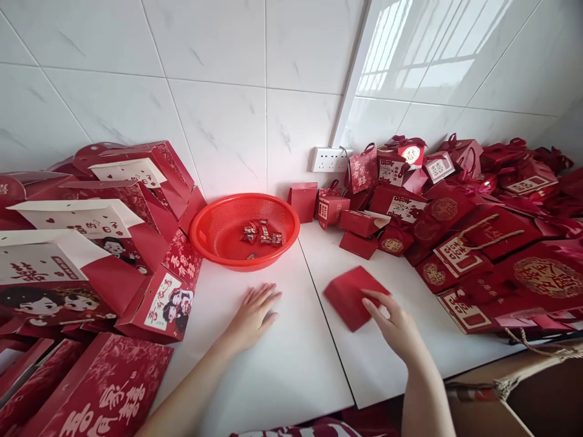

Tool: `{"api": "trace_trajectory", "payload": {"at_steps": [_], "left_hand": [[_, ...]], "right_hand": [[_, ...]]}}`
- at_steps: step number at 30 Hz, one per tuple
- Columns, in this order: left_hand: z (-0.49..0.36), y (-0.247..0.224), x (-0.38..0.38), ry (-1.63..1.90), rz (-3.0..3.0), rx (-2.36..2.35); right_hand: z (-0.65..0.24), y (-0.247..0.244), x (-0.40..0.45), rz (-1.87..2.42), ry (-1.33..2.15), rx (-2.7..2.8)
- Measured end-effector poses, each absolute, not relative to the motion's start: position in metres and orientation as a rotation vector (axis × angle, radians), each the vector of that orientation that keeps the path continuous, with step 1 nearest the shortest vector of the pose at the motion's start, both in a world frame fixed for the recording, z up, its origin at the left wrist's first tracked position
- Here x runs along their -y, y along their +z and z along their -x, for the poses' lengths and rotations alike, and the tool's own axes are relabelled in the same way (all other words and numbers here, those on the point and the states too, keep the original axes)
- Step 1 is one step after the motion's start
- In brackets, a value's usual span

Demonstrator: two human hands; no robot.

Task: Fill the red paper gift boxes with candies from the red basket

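Palm down over the bench (277, 376) with left hand (252, 315), loosely spread; with right hand (397, 328), pinching a blurred red box (347, 297) at its right edge.

The plain deep-red, angular card box (350, 297) at five o'clock contrasts with the bright orange-red, round plastic basket (216, 227) at nine. Grey veins (285, 136) streak the white, glossy, rectangular tiles (218, 42) at twelve; a gold medallion (549, 276) patterns the red, boxy paper package (505, 276) at three.

A tiled wall (218, 36) spans the upper frame — a socket panel (328, 159) right of center, a cable cover (353, 79) rising above it.
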State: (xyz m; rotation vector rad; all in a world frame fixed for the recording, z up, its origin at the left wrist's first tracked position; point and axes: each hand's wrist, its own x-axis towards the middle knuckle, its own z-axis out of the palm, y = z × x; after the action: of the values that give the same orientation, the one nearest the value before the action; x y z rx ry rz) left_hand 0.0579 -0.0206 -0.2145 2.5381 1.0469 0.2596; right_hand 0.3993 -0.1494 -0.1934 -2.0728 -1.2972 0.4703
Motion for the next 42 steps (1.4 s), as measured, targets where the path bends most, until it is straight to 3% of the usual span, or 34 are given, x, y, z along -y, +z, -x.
{"api": "trace_trajectory", "payload": {"at_steps": [6,12,18,29,36,42], "left_hand": [[-0.062,-0.211,0.026,0.337,-2.473,-1.062],[-0.062,-0.208,0.03,0.33,-2.492,-1.056],[-0.06,-0.21,0.031,0.34,-2.511,-1.028],[-0.059,-0.191,0.042,0.5,-2.156,-0.953],[-0.067,-0.189,0.046,1.066,-1.645,-1.15],[-0.047,-0.158,0.04,1.044,-1.5,-0.851]], "right_hand": [[-0.357,-0.194,0.119,1.929,0.345,0.956],[-0.375,-0.208,0.106,1.867,0.222,0.582],[-0.378,-0.214,0.108,1.752,0.538,0.51],[-0.326,-0.233,0.135,1.28,0.612,0.922],[-0.281,-0.198,0.144,1.193,0.738,1.901],[-0.26,-0.182,0.143,1.069,0.832,2.156]]}}
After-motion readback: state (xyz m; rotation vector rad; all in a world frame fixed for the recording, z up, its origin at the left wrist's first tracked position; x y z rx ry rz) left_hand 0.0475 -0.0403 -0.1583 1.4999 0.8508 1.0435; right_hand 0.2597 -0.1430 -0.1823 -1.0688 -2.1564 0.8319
